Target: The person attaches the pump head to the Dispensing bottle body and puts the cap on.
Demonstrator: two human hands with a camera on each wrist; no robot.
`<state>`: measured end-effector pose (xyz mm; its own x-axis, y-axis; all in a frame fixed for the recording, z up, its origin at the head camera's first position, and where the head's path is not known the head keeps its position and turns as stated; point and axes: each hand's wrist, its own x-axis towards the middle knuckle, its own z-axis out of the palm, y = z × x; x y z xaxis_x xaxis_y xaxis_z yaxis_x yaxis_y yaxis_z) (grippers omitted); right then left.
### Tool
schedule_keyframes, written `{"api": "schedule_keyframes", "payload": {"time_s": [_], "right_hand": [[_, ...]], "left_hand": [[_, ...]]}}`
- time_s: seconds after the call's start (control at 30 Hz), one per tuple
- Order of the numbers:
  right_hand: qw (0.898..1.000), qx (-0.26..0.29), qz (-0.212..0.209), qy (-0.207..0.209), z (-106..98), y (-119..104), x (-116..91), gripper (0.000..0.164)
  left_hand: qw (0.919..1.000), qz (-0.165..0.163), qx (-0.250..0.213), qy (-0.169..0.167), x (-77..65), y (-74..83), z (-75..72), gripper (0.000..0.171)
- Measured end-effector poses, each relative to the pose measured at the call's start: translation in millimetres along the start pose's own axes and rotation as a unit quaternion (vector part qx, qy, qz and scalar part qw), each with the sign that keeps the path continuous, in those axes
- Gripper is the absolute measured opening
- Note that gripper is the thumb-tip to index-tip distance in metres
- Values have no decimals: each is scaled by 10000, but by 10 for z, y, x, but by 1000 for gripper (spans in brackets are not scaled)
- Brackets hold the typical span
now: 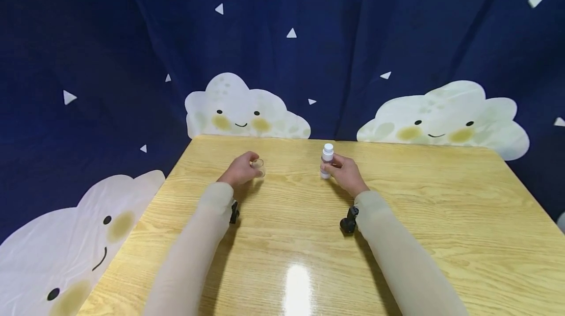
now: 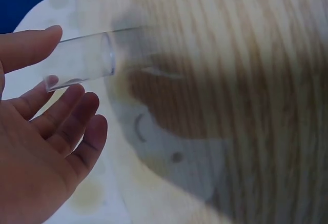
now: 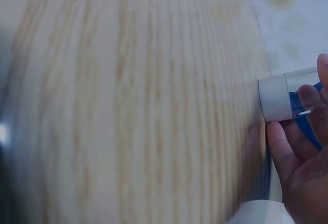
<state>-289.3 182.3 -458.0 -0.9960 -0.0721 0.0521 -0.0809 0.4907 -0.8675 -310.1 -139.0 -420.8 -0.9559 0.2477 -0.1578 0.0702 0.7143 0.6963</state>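
Note:
My left hand (image 1: 241,169) pinches a small clear cup (image 2: 84,62) between its thumb and fingers. The cup stands upright, see-through and straight-walled, with its base close to the tabletop. In the left wrist view the thumb lies along one side and the fingertips are at the other. My right hand (image 1: 347,176) grips a white bottle (image 1: 327,156) with a white screw cap (image 1: 328,147), held upright. Fingers cover part of its middle, where a purplish label shows. Only the bottle's white lower end (image 3: 274,99) and part of its body appear in the right wrist view.
Both hands are over the far half of a glossy wooden table (image 1: 282,227). Behind the table's back edge hangs a dark blue curtain (image 1: 309,65) with white triangles and smiling clouds. Each sleeve carries a small black wrist camera (image 1: 348,224).

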Motion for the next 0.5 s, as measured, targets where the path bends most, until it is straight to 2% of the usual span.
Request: {"api": "schedule_keyframes", "payload": {"time_s": [0.1,0.27,0.5], "right_hand": [[10000,-19,-52,53,-19,10,8,41],[10000,-57,-27,51,-10,13,-2,42],[10000,9,-9,32,20,7,12,40]], "left_hand": [[9998,0,171,40,40,15,35,57],[9988,-69,478,-74,65,-3,60,44],[9987,-31,512,68,80,-32,54,34]]}}
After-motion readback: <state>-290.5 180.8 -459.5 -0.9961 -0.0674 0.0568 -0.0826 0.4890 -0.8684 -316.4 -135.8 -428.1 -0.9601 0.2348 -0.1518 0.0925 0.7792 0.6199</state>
